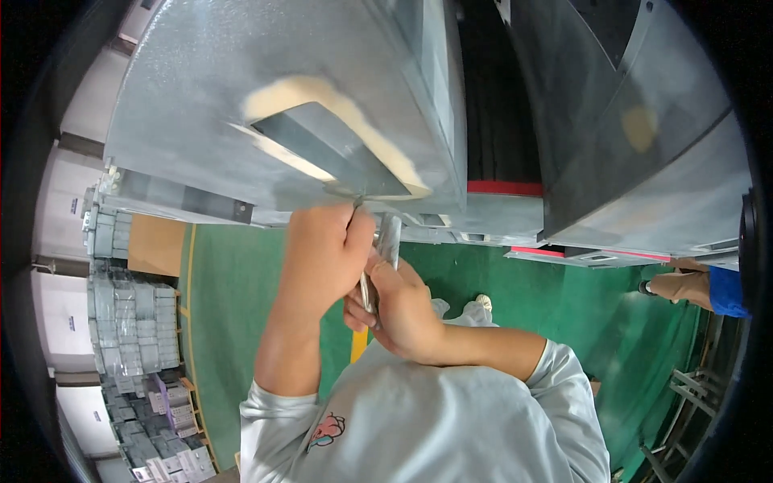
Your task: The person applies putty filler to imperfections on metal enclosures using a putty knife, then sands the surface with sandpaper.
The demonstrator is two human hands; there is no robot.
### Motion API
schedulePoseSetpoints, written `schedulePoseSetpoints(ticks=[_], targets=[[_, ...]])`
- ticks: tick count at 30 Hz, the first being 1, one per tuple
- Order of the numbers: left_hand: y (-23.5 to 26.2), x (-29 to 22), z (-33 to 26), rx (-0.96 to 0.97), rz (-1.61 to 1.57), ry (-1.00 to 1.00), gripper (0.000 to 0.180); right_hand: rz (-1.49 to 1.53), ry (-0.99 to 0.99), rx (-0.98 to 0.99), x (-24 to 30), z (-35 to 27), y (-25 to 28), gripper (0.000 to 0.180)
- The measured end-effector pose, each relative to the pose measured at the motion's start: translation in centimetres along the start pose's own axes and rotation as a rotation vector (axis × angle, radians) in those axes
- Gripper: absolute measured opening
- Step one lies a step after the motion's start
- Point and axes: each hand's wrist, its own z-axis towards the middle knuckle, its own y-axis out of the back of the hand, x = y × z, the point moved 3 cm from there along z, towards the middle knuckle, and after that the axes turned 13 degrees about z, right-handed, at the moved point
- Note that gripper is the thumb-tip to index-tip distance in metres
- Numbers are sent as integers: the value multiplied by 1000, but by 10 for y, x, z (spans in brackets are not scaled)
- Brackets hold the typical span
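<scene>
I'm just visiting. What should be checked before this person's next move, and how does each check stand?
1. Right hand has a grip on the shiny metal item: ok.
2. Left hand holds something securely: cannot tell; its fingers are curled and blurred.
3. Opening in the grey panel free of hands: ok.
4. Pale patch around that opening dry: cannot tell.
5. Co-worker out of the way: ok, off at the far right.
</scene>
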Motion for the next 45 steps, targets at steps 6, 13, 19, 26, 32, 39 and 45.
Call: schedulePoseSetpoints(ticks=[6,13,19,26,32,39,45], targets=[[10,-14,-11,-106,331,-73,27,15,2,138,-9,5,10,26],[4,-16,-2,-53,414,-66,27,19,22,195,-8,11,16,23],[1,-16,2,-14,417,-72,27,81,3,169,-7,12,18,23],[-2,-19,9,89,432,-4,30,189,-95,126,1,8,15,25],[-2,-20,8,59,412,24,31,239,-132,151,3,9,14,27],[-1,-21,10,72,393,51,31,259,-133,125,5,7,14,26],[-4,-17,9,65,345,54,31,218,-120,104,7,8,13,28]])
